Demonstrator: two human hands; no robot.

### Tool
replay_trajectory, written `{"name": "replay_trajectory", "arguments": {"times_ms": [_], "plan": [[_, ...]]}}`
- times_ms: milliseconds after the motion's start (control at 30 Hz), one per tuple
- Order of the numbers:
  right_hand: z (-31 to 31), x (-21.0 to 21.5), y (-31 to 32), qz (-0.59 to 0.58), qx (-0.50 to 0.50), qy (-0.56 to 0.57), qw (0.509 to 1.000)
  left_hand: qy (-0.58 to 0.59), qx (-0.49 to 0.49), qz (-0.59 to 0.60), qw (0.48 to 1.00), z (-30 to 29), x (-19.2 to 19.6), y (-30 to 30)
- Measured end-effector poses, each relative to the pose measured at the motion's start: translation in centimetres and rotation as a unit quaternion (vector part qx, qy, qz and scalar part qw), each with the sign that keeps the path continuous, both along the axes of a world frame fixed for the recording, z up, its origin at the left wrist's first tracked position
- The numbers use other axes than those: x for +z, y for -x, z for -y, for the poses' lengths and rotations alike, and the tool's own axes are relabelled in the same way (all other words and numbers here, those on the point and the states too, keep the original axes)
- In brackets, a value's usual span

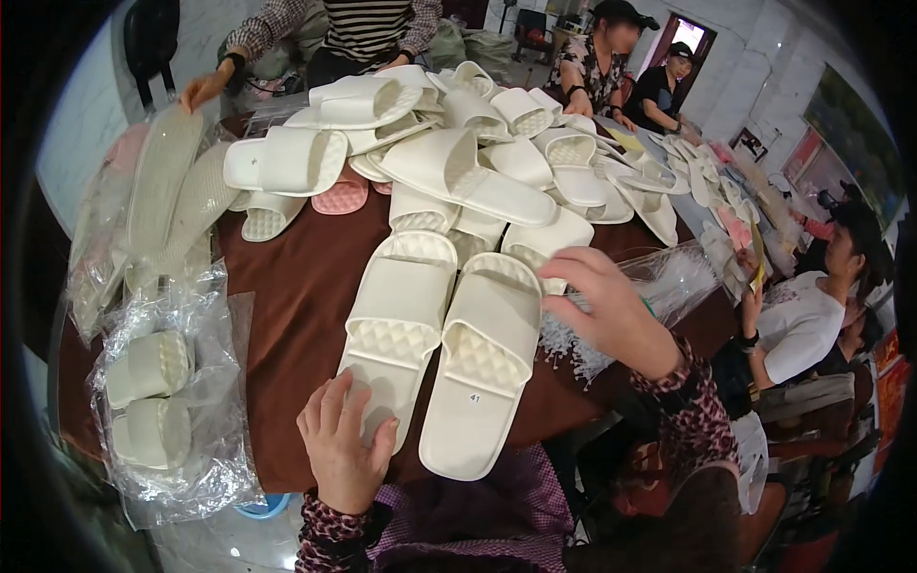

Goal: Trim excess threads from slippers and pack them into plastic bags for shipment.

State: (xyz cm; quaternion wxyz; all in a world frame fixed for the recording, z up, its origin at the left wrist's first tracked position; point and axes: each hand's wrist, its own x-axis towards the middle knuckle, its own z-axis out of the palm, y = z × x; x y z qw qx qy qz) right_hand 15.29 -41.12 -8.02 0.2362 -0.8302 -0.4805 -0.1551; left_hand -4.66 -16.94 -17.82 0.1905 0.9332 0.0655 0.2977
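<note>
Around a reddish-brown, cloth-covered table, I see several people. From the head view, two cream-white open-toe slippers with quilted footbeds lie side by side at the near edge, before a jumbled heap of similar slippers. The left hand, thumb and fingers apart, rests at the heel end of the left slipper. The right hand bends its fingers beside the toe edge of the right slipper; whether it pinches, I cannot tell. Leftward lies a clear plastic bag holding another pair.
</note>
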Motion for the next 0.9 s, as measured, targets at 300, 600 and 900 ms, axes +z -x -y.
{"name": "replay_trajectory", "arguments": {"times_ms": [300, 600, 900], "plan": [[-7.5, -0.7, -3.1, -0.224, 0.089, 0.150, 0.959, 0.053, -0.004, 0.051, 0.997, 0.1, 0.5, 0.1], [-11.1, -2.2, -4.2, -0.392, 0.081, 0.148, 0.904, 0.096, -0.020, 0.083, 0.992, -0.5, 0.1, 0.5], [-6.5, 4.5, -0.7, -0.493, 0.064, 0.072, 0.865, 0.305, -0.031, 0.157, 0.939, -0.5, 0.4, 0.5]]}}
